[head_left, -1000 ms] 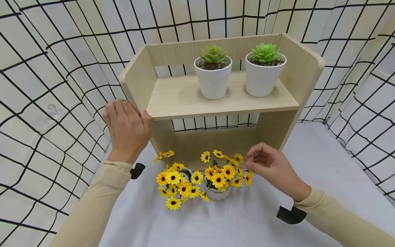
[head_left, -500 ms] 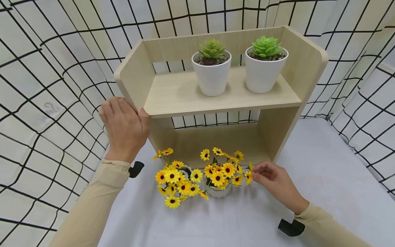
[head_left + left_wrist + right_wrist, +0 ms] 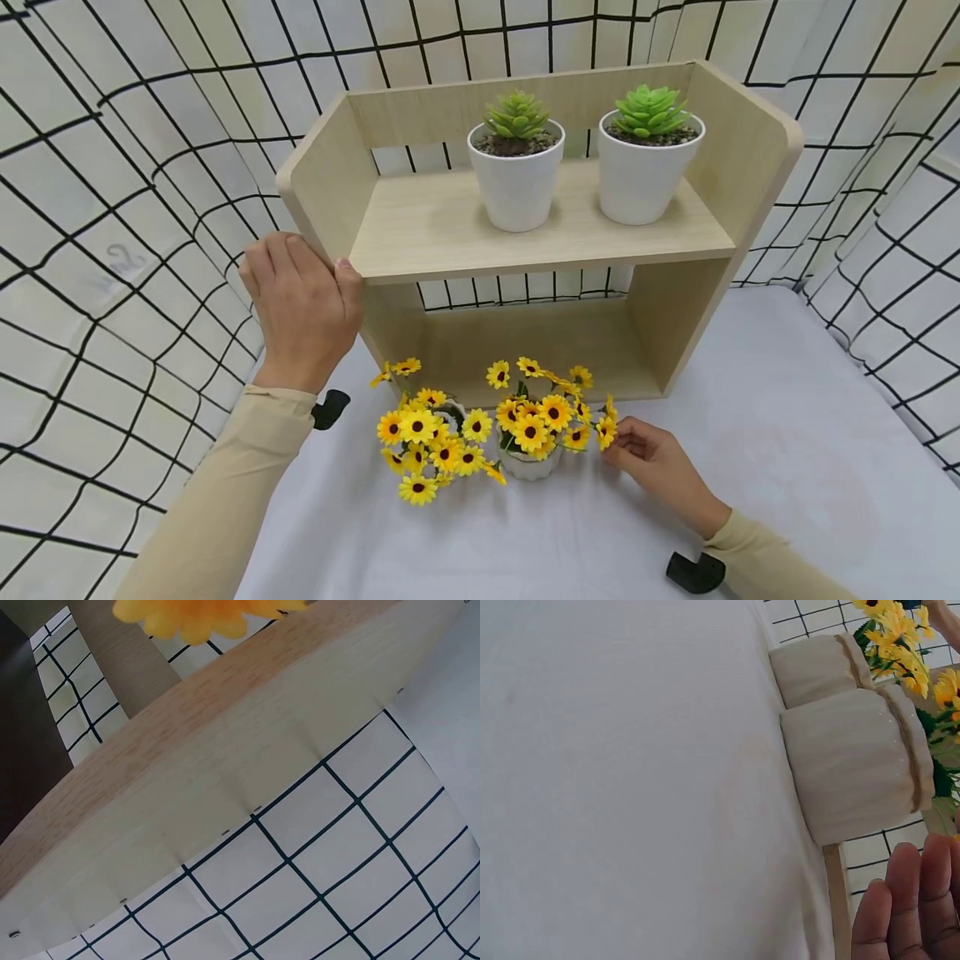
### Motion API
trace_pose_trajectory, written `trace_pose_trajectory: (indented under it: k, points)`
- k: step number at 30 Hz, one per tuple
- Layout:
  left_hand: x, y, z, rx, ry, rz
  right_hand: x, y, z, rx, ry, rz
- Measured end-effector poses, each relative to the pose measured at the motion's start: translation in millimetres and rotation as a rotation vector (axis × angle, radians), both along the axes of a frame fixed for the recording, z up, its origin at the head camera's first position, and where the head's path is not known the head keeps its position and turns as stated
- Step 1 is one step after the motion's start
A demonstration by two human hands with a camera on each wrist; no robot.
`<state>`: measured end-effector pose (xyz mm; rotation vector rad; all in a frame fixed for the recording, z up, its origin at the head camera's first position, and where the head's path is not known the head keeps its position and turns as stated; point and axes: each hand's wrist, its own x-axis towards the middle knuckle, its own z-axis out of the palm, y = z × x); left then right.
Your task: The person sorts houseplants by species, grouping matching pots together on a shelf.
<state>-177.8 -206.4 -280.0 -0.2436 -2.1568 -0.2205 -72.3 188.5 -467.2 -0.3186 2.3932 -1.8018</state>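
Note:
My left hand (image 3: 303, 312) grips the left side panel of a two-tier wooden shelf (image 3: 540, 264), thumb at the end of its middle board. In the left wrist view that panel (image 3: 202, 727) fills the middle and the hand is out of sight. Two pots of yellow daisy-like flowers stand in front: the left bunch (image 3: 417, 427) leans forward, the right bunch (image 3: 555, 413) rises above its pale pot (image 3: 528, 467). My right hand (image 3: 667, 475) is just right of this bunch, fingertips by its outermost blooms. In the right wrist view, loosely bent fingers (image 3: 904, 900) lie beside the nearer pot (image 3: 855, 769).
Two white pots with green succulents, one left (image 3: 517, 179) and one right (image 3: 648, 171), stand on the shelf's upper board. Black wire grid panels (image 3: 150, 217) surround the back and sides. A white cloth (image 3: 787, 433) covers the table.
My right hand has moved down and slightly right, from above the right-hand blooms to beside them. My left hand keeps its hold on the shelf; the view has tilted slightly.

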Motion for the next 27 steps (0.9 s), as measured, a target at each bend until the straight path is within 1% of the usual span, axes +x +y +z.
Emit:
trace_pose_trajectory:
  k: [5, 10, 12, 17, 23, 27]
  points:
    - [-0.4, -0.4, -0.2, -0.012, 0.006, 0.012, -1.2, -6, -7.1, 0.024, 0.026, 0.053]
    - [-0.8, -0.5, -0.3, -0.014, 0.014, 0.011, -2.5, -14, -8.9, 0.017, 0.012, 0.083]
    - [-1.0, 0.0, -0.2, -0.011, 0.016, 0.006, -3.2, -17, -8.1, 0.019, -0.005, 0.076]
    - [-1.4, 0.4, -0.9, -0.010, 0.014, 0.002, -5.9, -27, -5.7, 0.028, -0.053, 0.018]
    - [-1.7, -0.2, -1.1, -0.014, 0.019, 0.008, -10.1, -37, -6.1, 0.102, -0.050, -0.051]
    - [-1.9, -0.5, -0.4, -0.011, 0.030, 0.004, -11.9, -42, -7.5, 0.143, -0.034, -0.062]
